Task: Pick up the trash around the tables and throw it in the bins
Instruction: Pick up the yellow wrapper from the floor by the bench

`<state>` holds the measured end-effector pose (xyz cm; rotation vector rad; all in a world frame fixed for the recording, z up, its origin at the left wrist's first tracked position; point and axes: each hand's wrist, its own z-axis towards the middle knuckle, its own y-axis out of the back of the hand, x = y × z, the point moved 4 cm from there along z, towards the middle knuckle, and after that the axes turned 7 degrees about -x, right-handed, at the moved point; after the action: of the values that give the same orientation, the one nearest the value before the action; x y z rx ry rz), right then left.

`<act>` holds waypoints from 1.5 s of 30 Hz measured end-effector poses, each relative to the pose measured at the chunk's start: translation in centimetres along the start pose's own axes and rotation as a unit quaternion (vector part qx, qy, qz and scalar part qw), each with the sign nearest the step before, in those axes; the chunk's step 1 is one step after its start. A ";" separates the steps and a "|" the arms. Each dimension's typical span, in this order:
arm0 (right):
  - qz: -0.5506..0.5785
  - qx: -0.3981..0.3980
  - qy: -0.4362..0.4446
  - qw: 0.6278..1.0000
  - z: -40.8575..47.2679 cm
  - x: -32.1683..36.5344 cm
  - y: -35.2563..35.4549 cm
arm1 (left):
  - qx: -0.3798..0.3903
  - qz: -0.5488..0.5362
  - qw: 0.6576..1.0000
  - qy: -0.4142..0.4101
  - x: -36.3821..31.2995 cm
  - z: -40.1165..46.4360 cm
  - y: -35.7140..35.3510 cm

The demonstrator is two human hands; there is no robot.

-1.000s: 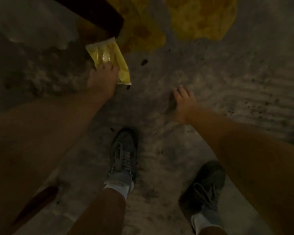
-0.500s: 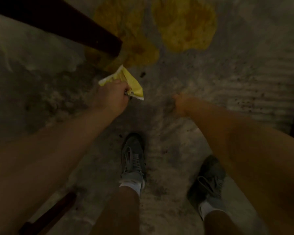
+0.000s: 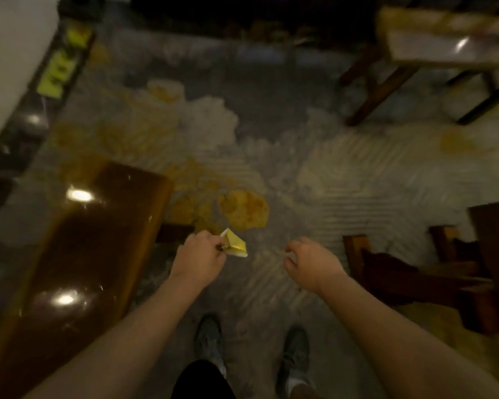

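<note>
My left hand (image 3: 198,259) is closed on a crumpled yellow wrapper (image 3: 236,243), held in the air above the floor beside the corner of a glossy brown wooden table (image 3: 78,254). The wrapper sticks out to the right of my fingers. To the right, at about the same height, my right hand (image 3: 311,262) hangs with fingers loosely curled and nothing in it. No bin is in view.
Stained concrete floor (image 3: 271,156) with yellow patches stretches ahead. A wooden stool (image 3: 432,47) stands at the far right, dark wooden furniture (image 3: 409,272) at the near right. A white surface with a dark edge and yellow stickers (image 3: 55,70) runs along the left. My shoes (image 3: 211,338) are below.
My left hand took the yellow wrapper off the floor under the table and lifted it. I have risen, so the view now takes in the tabletop and more of the room.
</note>
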<state>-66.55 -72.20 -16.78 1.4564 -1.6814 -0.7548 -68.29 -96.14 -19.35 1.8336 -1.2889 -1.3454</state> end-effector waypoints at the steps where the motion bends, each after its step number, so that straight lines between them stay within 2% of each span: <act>1: 0.004 -0.030 -0.009 0.999 -1.1 0.2 2.9 | -0.015 -0.006 1.000 -0.019 -1.5 0.1 2.7; 9: 0.061 -0.210 -0.043 0.975 -6.9 -1.4 20.2 | -0.096 -0.023 0.984 -0.145 -13.6 2.1 18.9; 13: 0.074 -0.266 -0.051 0.960 -7.2 -5.3 25.5 | -0.144 -0.028 0.967 -0.207 -20.4 5.1 22.8; 17: 0.087 -0.307 -0.065 0.946 -5.8 -10.6 28.8 | -0.152 -0.014 0.954 -0.257 -27.4 9.1 23.9; 24: 0.125 -0.317 -0.116 0.933 -2.7 -20.5 34.0 | -0.114 0.015 0.951 -0.287 -39.2 16.5 22.7; 32: 0.138 -0.278 -0.186 0.932 1.0 -31.9 38.2 | -0.048 0.001 0.935 -0.351 -52.1 26.1 18.8; 40: 0.164 -0.253 -0.309 0.902 7.3 -43.9 41.7 | 0.013 0.006 0.905 -0.426 -65.9 40.6 13.1; 45: 0.193 -0.251 -0.390 0.865 10.9 -50.0 45.1 | 0.059 0.050 0.864 -0.498 -76.2 49.3 11.4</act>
<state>-97.13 -15.83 6.49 0.4153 -2.0346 -1.5306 -122.17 -26.06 4.15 1.0524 -1.9305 -2.3175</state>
